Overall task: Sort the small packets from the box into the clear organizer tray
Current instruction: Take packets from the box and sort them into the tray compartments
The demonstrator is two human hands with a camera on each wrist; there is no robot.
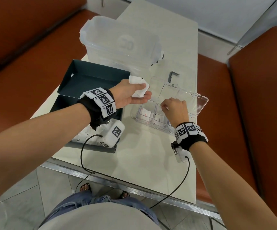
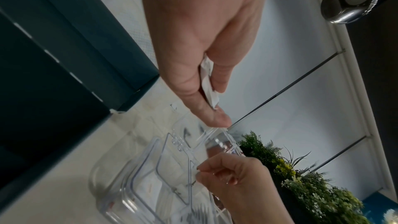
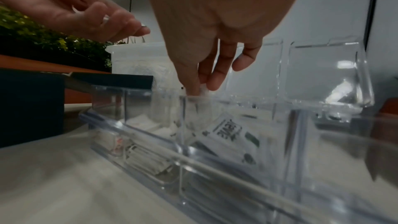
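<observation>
My left hand (image 1: 143,93) hovers between the dark box (image 1: 91,77) and the clear organizer tray (image 1: 152,126), holding a small stack of white packets (image 1: 138,87) between thumb and fingers; the left wrist view shows this stack (image 2: 207,81) edge-on. My right hand (image 1: 165,108) is over the tray's middle compartments, and its thumb and fingertips pinch one small white packet (image 3: 203,90) just above a divider. Several packets (image 3: 230,132) lie in the tray's compartments (image 3: 215,157). More white packets (image 1: 84,135) remain in the box's base, partly hidden by my left wrist.
The tray's clear lid (image 1: 193,101) stands open behind it. A large translucent lidded container (image 1: 122,44) sits at the back of the white table, with a small black handle-like part (image 1: 172,75) to its right. Orange benches flank the table on both sides.
</observation>
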